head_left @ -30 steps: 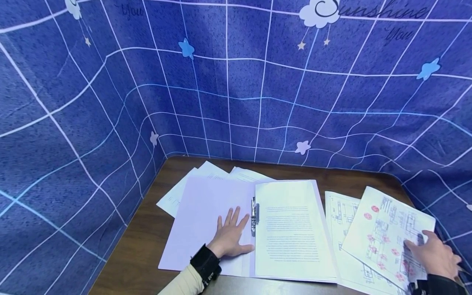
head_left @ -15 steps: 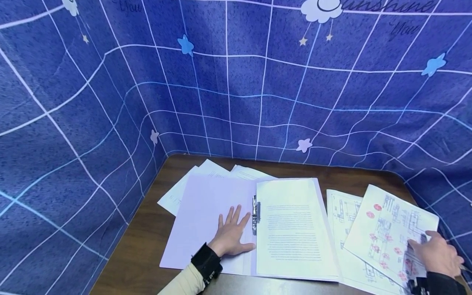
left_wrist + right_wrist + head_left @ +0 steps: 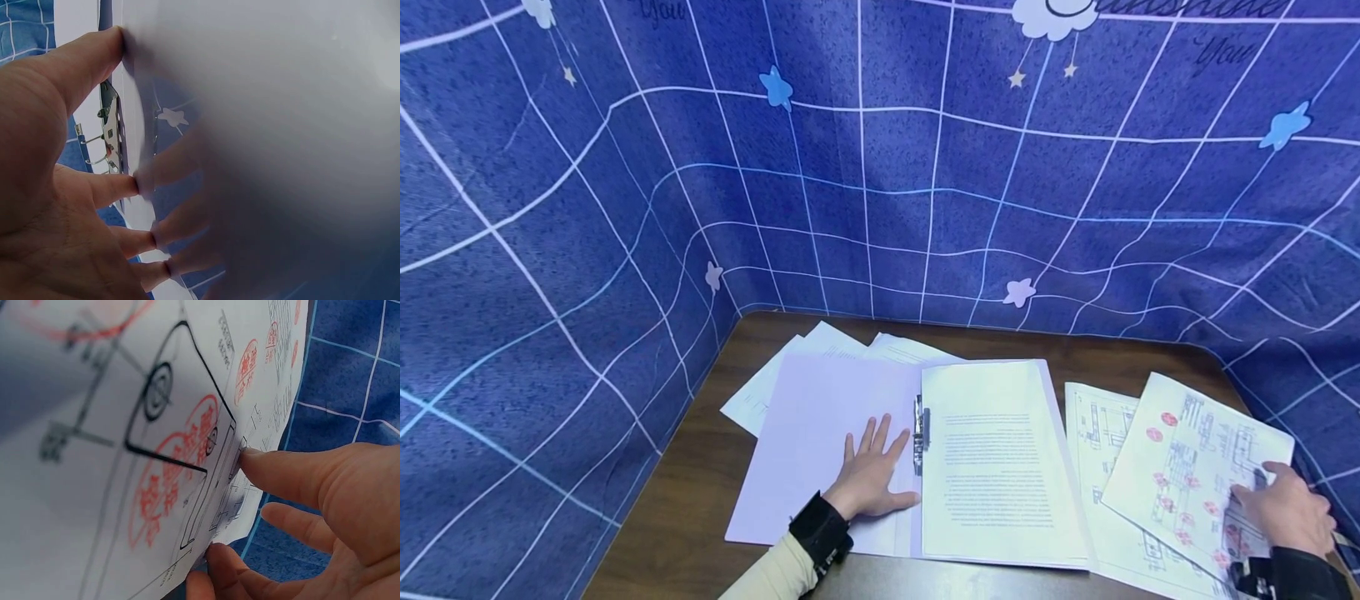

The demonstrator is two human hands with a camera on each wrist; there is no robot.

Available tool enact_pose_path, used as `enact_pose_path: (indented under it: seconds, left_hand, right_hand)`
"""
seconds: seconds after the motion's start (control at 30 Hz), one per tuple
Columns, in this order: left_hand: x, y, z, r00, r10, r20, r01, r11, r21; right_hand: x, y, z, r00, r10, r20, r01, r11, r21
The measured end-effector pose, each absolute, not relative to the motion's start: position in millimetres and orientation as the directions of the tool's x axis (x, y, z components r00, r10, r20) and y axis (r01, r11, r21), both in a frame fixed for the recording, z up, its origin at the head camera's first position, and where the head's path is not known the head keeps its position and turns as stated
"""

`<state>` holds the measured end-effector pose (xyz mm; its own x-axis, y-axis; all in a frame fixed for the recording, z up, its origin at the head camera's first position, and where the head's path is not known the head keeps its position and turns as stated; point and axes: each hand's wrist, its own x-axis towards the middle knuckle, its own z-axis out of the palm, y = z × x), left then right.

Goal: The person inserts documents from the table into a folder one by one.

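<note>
A pale lilac folder (image 3: 827, 400) lies spread open on the table. My left hand (image 3: 871, 479) rests on its inner cover with the fingers spread, fingertips touching the glossy surface in the left wrist view. Beside the thumb is the metal clip (image 3: 918, 433) at the spine. A stack of printed pages (image 3: 992, 467) sits on the folder's right side. My right hand (image 3: 1287, 507) pinches the right edge of a drawing sheet (image 3: 1180, 475) with red stamps; in the right wrist view the thumb (image 3: 281, 472) lies on its face and some fingers go behind the edge.
Another technical drawing (image 3: 1093, 467) lies partly under the stamped sheet, close to the folder's right edge. Loose papers (image 3: 752, 387) stick out from behind the folder at the back left. A blue patterned curtain (image 3: 865, 208) rises along the back and sides of the wooden table (image 3: 662, 508).
The head view has shifted slightly. Both hands keep their places, the left on the folder and the right at the stamped drawing sheet's edge.
</note>
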<state>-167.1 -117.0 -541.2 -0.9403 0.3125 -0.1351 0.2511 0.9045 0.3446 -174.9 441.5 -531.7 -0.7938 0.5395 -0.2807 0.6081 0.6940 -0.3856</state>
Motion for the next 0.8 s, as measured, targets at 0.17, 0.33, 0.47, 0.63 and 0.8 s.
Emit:
enact_pose_path:
  seconds: [0.17,0.33,0.47,0.63,0.8]
  left_hand:
    - [-166.7,-116.5,-538.1,-0.939,0.317,-0.132,0.254,0.9,0.353]
    - [-167.3,-116.1,-536.5,-0.939,0.318,-0.133,0.254,0.9,0.355]
    - [-168.7,-116.1,-538.5,-0.939,0.32,-0.13,0.26,0.903,0.343]
    - [-169.0,-116.8,-541.9,-0.937,0.326,-0.123,0.273,0.906,0.325]
    - [-168.5,-117.2,-541.5,-0.936,0.33,-0.125,0.274,0.903,0.331]
  right_hand:
    - [-176.9,445.6,-529.1,-0.798,0.529,-0.287,0.602,0.699,-0.385]
    - [-179.1,448.6,-529.3,-0.795,0.532,-0.292,0.607,0.693,-0.388]
    - [-180.5,449.7,-530.1,-0.794,0.533,-0.291,0.607,0.685,-0.402]
    - [-180.5,448.9,-531.8,-0.786,0.547,-0.289,0.618,0.669,-0.414]
    - [-175.5,449.6,-532.4,-0.785,0.556,-0.275,0.616,0.646,-0.45]
